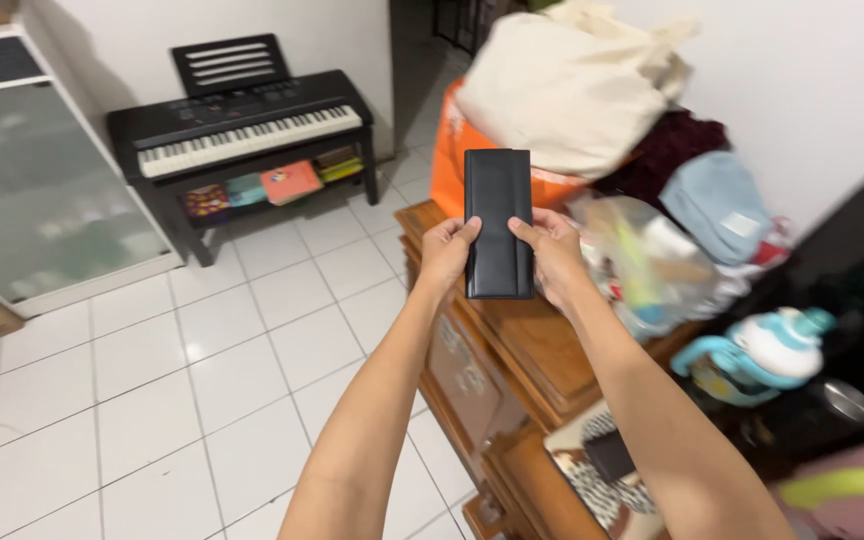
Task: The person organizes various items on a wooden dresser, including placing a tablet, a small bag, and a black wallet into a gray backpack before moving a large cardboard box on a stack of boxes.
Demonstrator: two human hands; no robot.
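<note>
Both hands, the left hand [447, 252] and the right hand [550, 252], pinch a long black wallet [498, 222] with their fingers, up in the air over the wooden table [537, 345] (it could slip and drop if they loosen).

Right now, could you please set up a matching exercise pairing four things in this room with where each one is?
Things:
1. flat black rectangular wallet
2. black electronic keyboard
3. cream cloth bag
4. teal and white bottle

Places:
A. on top of the pile on the wooden cabinet
B. against the far wall on the white tiled floor
C. between left hand and right hand
D. low at the right

Pairs: 1-C, 2-B, 3-A, 4-D
</note>
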